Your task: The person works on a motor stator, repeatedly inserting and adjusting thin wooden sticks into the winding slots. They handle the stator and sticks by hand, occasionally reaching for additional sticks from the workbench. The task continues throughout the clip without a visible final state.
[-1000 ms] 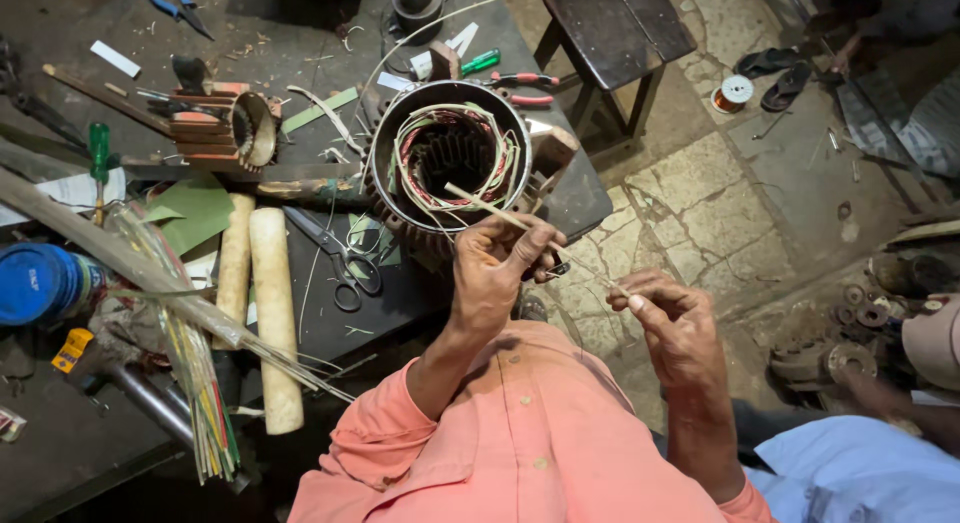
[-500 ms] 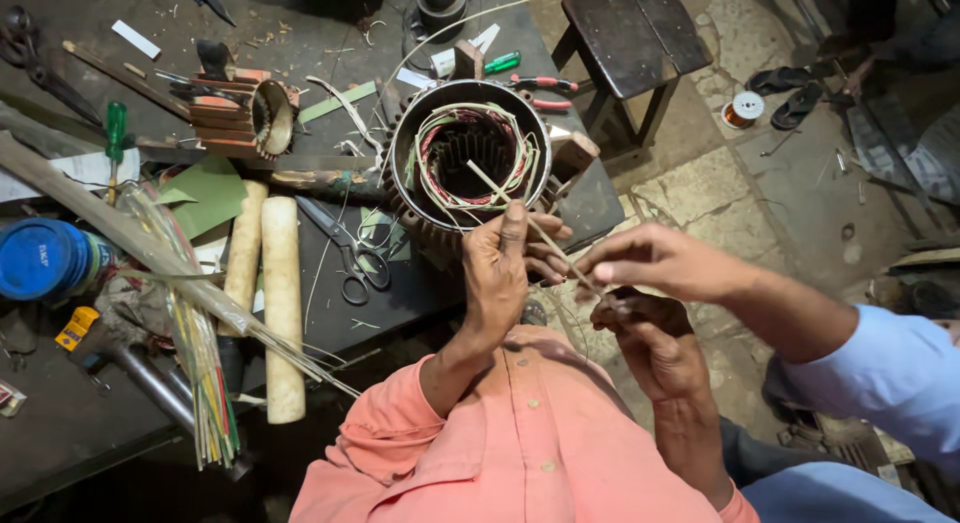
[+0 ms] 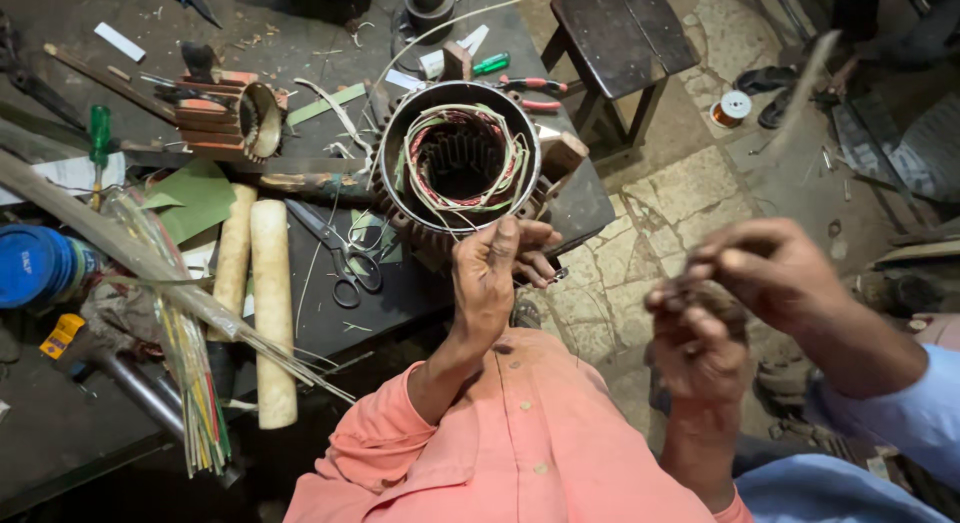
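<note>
Your left hand sits at the centre of the frame, fingers curled against the near rim of the motor stator. That round housing stands on end at the edge of the dark workbench, its pale and reddish windings looped around the bore. A thin wire seems to run from the windings toward that hand, but it is too fine to tell whether you are pinching it.

Your right hand is at the right of centre, off the bench and over the stone floor, fingers bunched together. It is blurred, so I cannot tell what it grips, if anything. Another person's hand, in a light blue sleeve, closes in just above it, touching or nearly so.

The risks, as I judge them:
- The stator stands close to the bench edge, so a tug on a wire could tip it toward you.
- Two hands working one fine strand could kink or snap it.
- The scissors lie open just left of your left wrist, and a loose lead could catch on them.
</note>
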